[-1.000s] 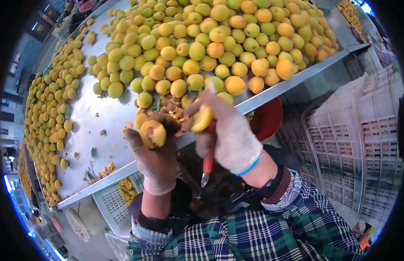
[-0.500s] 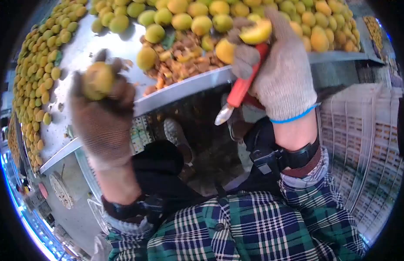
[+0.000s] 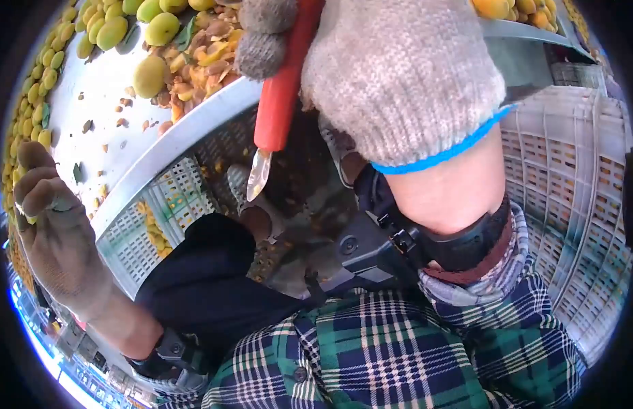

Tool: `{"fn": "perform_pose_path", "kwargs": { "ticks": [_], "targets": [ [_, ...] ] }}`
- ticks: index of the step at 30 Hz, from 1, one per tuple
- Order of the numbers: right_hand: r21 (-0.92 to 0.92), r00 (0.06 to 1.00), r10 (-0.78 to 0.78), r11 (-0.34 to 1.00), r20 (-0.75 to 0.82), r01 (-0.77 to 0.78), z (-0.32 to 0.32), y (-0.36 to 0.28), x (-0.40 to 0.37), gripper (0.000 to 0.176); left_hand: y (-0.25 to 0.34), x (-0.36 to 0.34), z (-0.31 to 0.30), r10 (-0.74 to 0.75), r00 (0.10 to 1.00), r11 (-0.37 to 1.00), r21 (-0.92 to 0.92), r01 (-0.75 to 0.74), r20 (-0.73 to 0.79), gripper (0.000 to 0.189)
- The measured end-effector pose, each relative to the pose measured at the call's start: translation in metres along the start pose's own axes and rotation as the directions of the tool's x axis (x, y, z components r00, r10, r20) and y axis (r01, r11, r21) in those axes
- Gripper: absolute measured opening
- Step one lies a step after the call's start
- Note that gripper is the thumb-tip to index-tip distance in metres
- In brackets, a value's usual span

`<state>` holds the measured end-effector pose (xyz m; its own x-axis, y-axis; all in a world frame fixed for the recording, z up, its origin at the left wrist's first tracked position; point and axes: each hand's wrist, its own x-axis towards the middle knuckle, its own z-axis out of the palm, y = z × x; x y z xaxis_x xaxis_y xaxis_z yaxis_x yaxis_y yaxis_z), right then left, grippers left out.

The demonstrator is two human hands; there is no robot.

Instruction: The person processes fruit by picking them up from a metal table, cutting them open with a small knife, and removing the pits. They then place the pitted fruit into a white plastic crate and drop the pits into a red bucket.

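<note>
My left hand (image 3: 57, 238), in a brown-stained glove, is at the far left beside the fruit pile (image 3: 33, 105). Its fingers are curled, with yellow-green showing between them; what they hold is mostly hidden. Closer to the camera, my right hand (image 3: 398, 82), in a pale knitted glove with a blue cuff edge, grips a red-handled knife (image 3: 279, 102). The short blade points down over the gap before the metal table (image 3: 91, 123). The upper frame edge cuts off this hand's fingertips.
Pits and orange scraps (image 3: 207, 54) lie near the table's edge, beside a yellow-green fruit (image 3: 151, 76). A light crate (image 3: 136, 249) with yellow pieces stands below the table at the left. Stacked crates (image 3: 568, 177) stand at the right. More fruit (image 3: 528, 13) is at the top right.
My left hand has moved left and down to the table's far-left side. My right hand has come closer to the camera and left with the knife; the fruit piece at its fingers has left view.
</note>
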<state>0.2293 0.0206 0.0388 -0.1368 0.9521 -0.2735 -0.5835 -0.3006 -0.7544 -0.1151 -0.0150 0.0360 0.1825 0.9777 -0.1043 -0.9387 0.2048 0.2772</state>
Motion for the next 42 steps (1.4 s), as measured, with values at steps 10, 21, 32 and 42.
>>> {"fn": "perform_pose_path", "kwargs": {
  "ticks": [10,21,32,42],
  "targets": [
    [-0.041,0.972,-0.23,0.972,0.045,0.232,-0.007,0.006,0.008,0.039,-0.016,0.013,0.004,0.052,0.998,0.998,-0.033,-0.054,-0.039,0.054],
    [0.14,0.998,-0.054,0.989,0.012,0.051,0.0,0.003,0.015,0.038,-0.006,0.018,-0.012,-0.108,0.979,0.972,0.225,0.068,0.171,0.057],
    [0.347,0.962,0.252,0.897,0.109,-0.274,-0.024,-0.007,0.037,0.048,-0.001,0.006,-0.019,0.079,0.991,0.853,0.509,-0.121,0.103,0.05],
    [0.191,0.959,0.261,0.941,0.107,-0.278,-0.005,0.011,0.042,0.036,-0.055,0.016,0.002,0.366,0.926,0.684,0.646,-0.338,0.096,0.04]
  ]
}}
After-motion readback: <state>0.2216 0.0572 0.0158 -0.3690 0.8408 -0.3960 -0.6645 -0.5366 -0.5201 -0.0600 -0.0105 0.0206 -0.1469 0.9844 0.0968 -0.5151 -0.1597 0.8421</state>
